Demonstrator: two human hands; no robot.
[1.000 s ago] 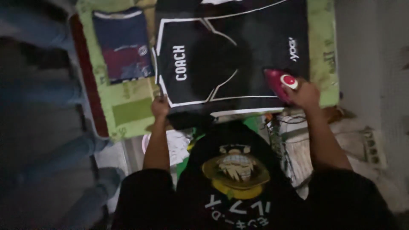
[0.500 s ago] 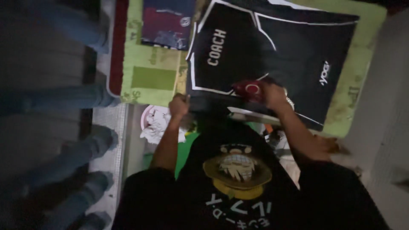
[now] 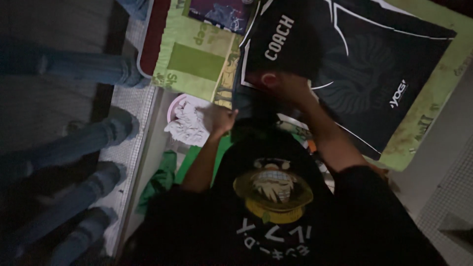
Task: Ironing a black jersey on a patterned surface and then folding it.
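Note:
A black shirt with white piping lies flat on a green padded board. My right hand grips a red iron that rests on the shirt's near left part, beside its white lettering. My left hand pinches the shirt's near left edge, just below the iron. My own black printed shirt fills the bottom of the view and hides the board's near edge.
A folded dark blue and red garment lies on the board's far left. A pink basin with white cloth sits below the board by my left hand. Blue jeans hang at left. Green cloth lies lower left.
My right hand has slid the red iron from the shirt's near right side leftward to near my left hand. My left hand has stayed on the shirt's edge. The view has tilted.

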